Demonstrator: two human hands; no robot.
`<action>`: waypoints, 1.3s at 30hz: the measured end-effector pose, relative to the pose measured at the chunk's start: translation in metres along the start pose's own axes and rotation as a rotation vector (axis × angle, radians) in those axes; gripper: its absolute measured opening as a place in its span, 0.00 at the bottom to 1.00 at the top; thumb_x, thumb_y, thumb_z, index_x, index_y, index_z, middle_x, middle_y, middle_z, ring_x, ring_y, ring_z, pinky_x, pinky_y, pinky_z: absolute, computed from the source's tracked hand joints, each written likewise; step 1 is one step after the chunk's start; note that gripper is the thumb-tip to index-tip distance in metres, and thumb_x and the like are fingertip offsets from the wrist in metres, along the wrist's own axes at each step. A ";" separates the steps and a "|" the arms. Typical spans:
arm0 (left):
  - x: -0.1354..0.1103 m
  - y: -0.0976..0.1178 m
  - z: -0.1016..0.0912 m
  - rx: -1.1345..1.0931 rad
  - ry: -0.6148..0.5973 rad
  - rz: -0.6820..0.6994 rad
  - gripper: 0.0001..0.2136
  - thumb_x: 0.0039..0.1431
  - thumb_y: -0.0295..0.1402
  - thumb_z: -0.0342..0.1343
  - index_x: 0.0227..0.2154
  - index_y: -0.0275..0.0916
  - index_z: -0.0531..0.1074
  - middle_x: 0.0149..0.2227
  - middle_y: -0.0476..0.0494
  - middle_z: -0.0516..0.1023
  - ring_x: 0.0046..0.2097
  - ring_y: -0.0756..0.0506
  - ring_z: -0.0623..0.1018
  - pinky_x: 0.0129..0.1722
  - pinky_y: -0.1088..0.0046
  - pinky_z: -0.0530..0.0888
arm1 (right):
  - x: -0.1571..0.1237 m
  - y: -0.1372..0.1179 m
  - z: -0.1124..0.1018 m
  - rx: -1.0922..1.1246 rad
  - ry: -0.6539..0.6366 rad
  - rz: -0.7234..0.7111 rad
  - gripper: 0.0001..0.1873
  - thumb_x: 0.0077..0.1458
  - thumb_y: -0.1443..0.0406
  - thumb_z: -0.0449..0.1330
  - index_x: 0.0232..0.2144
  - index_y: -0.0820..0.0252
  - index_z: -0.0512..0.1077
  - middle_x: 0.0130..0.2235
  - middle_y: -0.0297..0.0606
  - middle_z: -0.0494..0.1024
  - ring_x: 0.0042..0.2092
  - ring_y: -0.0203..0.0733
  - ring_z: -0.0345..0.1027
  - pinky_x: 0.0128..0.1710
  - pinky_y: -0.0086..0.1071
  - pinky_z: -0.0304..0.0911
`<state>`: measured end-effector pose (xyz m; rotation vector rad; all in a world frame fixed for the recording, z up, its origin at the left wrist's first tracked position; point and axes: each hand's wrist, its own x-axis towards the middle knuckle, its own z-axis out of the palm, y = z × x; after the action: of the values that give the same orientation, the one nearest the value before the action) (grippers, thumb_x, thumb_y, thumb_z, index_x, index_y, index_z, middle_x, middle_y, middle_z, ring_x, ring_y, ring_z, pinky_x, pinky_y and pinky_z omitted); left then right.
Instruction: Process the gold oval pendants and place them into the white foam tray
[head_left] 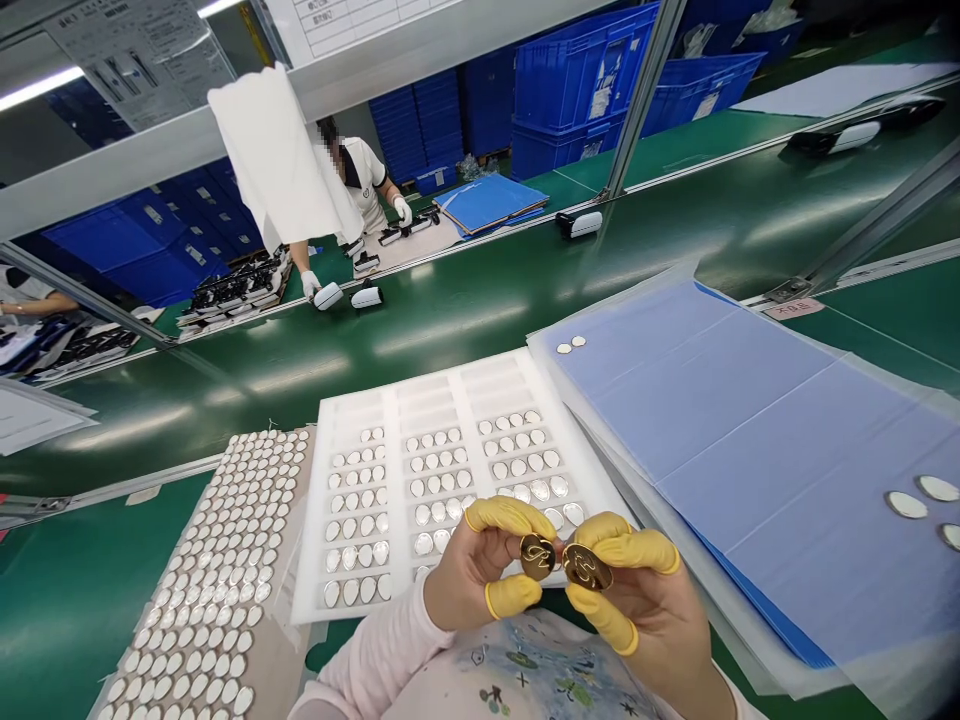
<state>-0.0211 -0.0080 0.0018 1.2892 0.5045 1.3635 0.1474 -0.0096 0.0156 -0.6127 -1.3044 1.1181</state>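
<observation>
Yellow finger cots cover the fingertips of both my hands. My left hand (499, 560) pinches a small dark, shiny oval badge (537, 557) with a raised gold-coloured emblem. A similar oval badge (587, 567) is gripped between the thumb and fingers of my right hand (637, 585). The two badges are held side by side, close together, above the near edge of a white foam tray (307, 575). Rows of white-faced oval pieces (357, 528) sit in the tray's slots, and my hands hide some of them.
Many white ovals cover a brown sheet (281, 625) on the left. Blue sheets under clear film (742, 420) lie on the right, with several loose ovals (907, 504). Beyond runs a green conveyor belt (450, 310). A gloved co-worker (367, 190) handles black-and-white parts across it.
</observation>
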 end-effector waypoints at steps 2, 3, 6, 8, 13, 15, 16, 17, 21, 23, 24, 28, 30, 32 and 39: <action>-0.001 0.001 -0.004 0.039 -0.005 -0.010 0.17 0.58 0.37 0.64 0.46 0.44 0.65 0.44 0.41 0.73 0.43 0.44 0.77 0.44 0.63 0.77 | 0.002 -0.001 0.000 0.005 0.008 0.001 0.09 0.61 0.65 0.64 0.43 0.46 0.71 0.33 0.35 0.72 0.32 0.39 0.69 0.30 0.34 0.75; -0.002 0.002 -0.008 0.086 -0.008 -0.015 0.17 0.59 0.37 0.63 0.46 0.43 0.65 0.44 0.40 0.73 0.44 0.44 0.78 0.45 0.62 0.77 | 0.002 -0.001 0.000 0.001 0.017 0.002 0.09 0.61 0.65 0.65 0.42 0.46 0.71 0.33 0.35 0.72 0.31 0.39 0.68 0.28 0.33 0.74; -0.005 0.010 -0.036 0.442 0.015 -0.038 0.12 0.63 0.34 0.58 0.47 0.41 0.66 0.44 0.39 0.76 0.48 0.43 0.78 0.50 0.59 0.77 | 0.003 -0.001 -0.005 -0.025 0.042 0.004 0.10 0.59 0.66 0.66 0.41 0.46 0.73 0.31 0.35 0.72 0.29 0.39 0.68 0.25 0.31 0.71; -0.007 0.022 -0.068 0.857 0.060 -0.095 0.10 0.65 0.31 0.55 0.48 0.40 0.68 0.47 0.37 0.77 0.52 0.41 0.77 0.56 0.56 0.74 | 0.003 0.000 -0.010 -0.056 0.071 0.046 0.10 0.57 0.66 0.68 0.40 0.46 0.74 0.31 0.37 0.74 0.30 0.42 0.70 0.24 0.33 0.71; -0.005 0.064 -0.164 1.830 0.032 -0.568 0.15 0.68 0.28 0.47 0.56 0.38 0.67 0.58 0.34 0.73 0.59 0.39 0.73 0.61 0.57 0.69 | 0.001 0.008 -0.015 -0.107 0.144 0.208 0.11 0.50 0.63 0.72 0.36 0.49 0.75 0.34 0.41 0.77 0.35 0.49 0.74 0.32 0.42 0.74; 0.000 0.074 -0.196 1.907 0.012 -0.673 0.14 0.67 0.27 0.47 0.53 0.37 0.69 0.55 0.34 0.75 0.56 0.39 0.75 0.59 0.58 0.71 | 0.001 0.010 -0.013 -0.112 0.151 0.232 0.12 0.49 0.62 0.73 0.36 0.49 0.75 0.35 0.41 0.78 0.36 0.49 0.74 0.33 0.42 0.74; 0.003 0.076 -0.209 1.919 -0.006 -0.709 0.13 0.66 0.25 0.48 0.51 0.36 0.70 0.52 0.34 0.76 0.54 0.39 0.77 0.57 0.59 0.72 | 0.001 0.011 -0.012 -0.113 0.151 0.237 0.13 0.49 0.62 0.73 0.36 0.49 0.75 0.35 0.41 0.78 0.36 0.49 0.74 0.33 0.42 0.74; 0.006 0.077 -0.220 1.935 -0.035 -0.747 0.12 0.66 0.24 0.49 0.48 0.35 0.72 0.50 0.35 0.76 0.52 0.39 0.78 0.55 0.60 0.73 | 0.001 0.011 -0.011 -0.114 0.147 0.240 0.13 0.49 0.62 0.73 0.36 0.49 0.75 0.35 0.41 0.78 0.36 0.49 0.74 0.32 0.42 0.75; 0.019 0.073 -0.244 1.988 -0.132 -0.865 0.07 0.66 0.25 0.53 0.44 0.33 0.73 0.46 0.39 0.78 0.46 0.42 0.78 0.50 0.60 0.74 | 0.004 0.010 -0.008 -0.128 0.134 0.224 0.13 0.48 0.61 0.74 0.36 0.49 0.76 0.35 0.41 0.79 0.35 0.49 0.74 0.31 0.41 0.75; 0.025 0.071 -0.248 2.005 -0.149 -0.901 0.08 0.67 0.31 0.54 0.45 0.34 0.73 0.45 0.42 0.77 0.45 0.44 0.78 0.49 0.59 0.75 | 0.005 0.008 -0.008 -0.142 0.125 0.226 0.13 0.48 0.61 0.74 0.36 0.49 0.76 0.34 0.41 0.79 0.34 0.49 0.74 0.31 0.41 0.75; 0.027 0.071 -0.249 2.010 -0.154 -0.913 0.08 0.67 0.32 0.55 0.45 0.34 0.73 0.45 0.42 0.77 0.45 0.44 0.78 0.48 0.59 0.75 | 0.006 0.008 -0.008 -0.150 0.125 0.229 0.12 0.48 0.61 0.74 0.35 0.49 0.76 0.34 0.41 0.79 0.34 0.49 0.75 0.31 0.41 0.75; 0.032 0.077 -0.243 2.022 -0.142 -0.897 0.10 0.64 0.22 0.51 0.45 0.35 0.72 0.47 0.38 0.76 0.48 0.42 0.78 0.50 0.62 0.72 | 0.007 0.010 -0.009 -0.167 0.107 0.210 0.11 0.50 0.61 0.72 0.35 0.48 0.75 0.33 0.40 0.79 0.34 0.48 0.75 0.31 0.39 0.75; 0.031 0.080 -0.232 2.021 -0.119 -0.849 0.15 0.62 0.18 0.48 0.47 0.35 0.72 0.50 0.34 0.75 0.51 0.39 0.76 0.52 0.61 0.71 | 0.007 0.013 -0.008 -0.158 0.078 0.166 0.10 0.52 0.62 0.72 0.36 0.49 0.75 0.33 0.39 0.78 0.33 0.45 0.74 0.30 0.37 0.74; 0.027 0.081 -0.212 1.997 -0.102 -0.790 0.16 0.62 0.17 0.44 0.48 0.34 0.72 0.51 0.32 0.74 0.52 0.38 0.75 0.53 0.59 0.70 | 0.007 0.017 -0.005 -0.137 0.062 0.112 0.09 0.54 0.62 0.70 0.37 0.49 0.75 0.33 0.38 0.78 0.33 0.43 0.73 0.30 0.34 0.73; -0.003 0.069 -0.090 1.046 -0.132 -0.450 0.13 0.70 0.35 0.48 0.44 0.41 0.77 0.43 0.41 0.79 0.45 0.44 0.78 0.48 0.68 0.74 | 0.000 0.024 0.013 -0.052 0.008 0.024 0.12 0.59 0.68 0.66 0.43 0.47 0.73 0.34 0.36 0.75 0.32 0.40 0.70 0.30 0.34 0.72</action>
<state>-0.1300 0.0036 0.0326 1.8995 1.4278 0.5897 0.1276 -0.0029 -0.0027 -0.6725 -1.3256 1.1032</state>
